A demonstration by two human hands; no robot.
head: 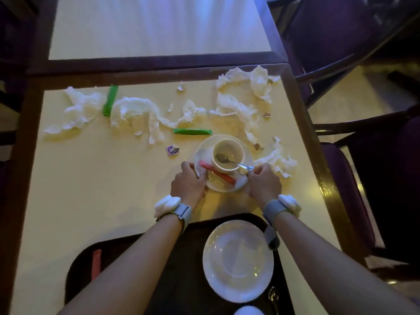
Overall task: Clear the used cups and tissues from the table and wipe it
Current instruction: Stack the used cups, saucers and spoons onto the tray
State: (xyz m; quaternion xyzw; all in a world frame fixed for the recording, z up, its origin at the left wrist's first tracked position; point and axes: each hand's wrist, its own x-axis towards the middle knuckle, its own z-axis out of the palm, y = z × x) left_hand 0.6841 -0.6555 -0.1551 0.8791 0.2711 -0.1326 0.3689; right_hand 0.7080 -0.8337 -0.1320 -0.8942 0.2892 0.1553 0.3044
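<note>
At the near edge of the tabletop (pixel 102 178) sits a dark tray (pixel 75 276) carrying an empty white plate (pixel 237 260), a red sachet (pixel 96 264) at its left side and a teaspoon (pixel 273 294) at its right. Just beyond the tray, the left grip (pixel 187 183) is clamped on the left rim of a white saucer (pixel 218 186), fingers curled over the edge. The right grip (pixel 263 183) is clamped on the opposite rim, close to a spoon handle. On the saucer stands a used cup (pixel 228 155), upright, with a spoon (pixel 227 160) leaning inside it and a second red sachet (pixel 217 171) lying beside its base.

Just right of the saucer lies a crumpled tissue (pixel 276 160); to its left is a small purple wrapper (pixel 173 150). A green sachet (pixel 192 131) lies just behind the saucer. Farther back, more torn tissues (pixel 136 112) are strewn across the width, with another green stick (pixel 110 100) among them. Beyond is a second tabletop (pixel 159 26), with dark chairs (pixel 341 30) to the right.
</note>
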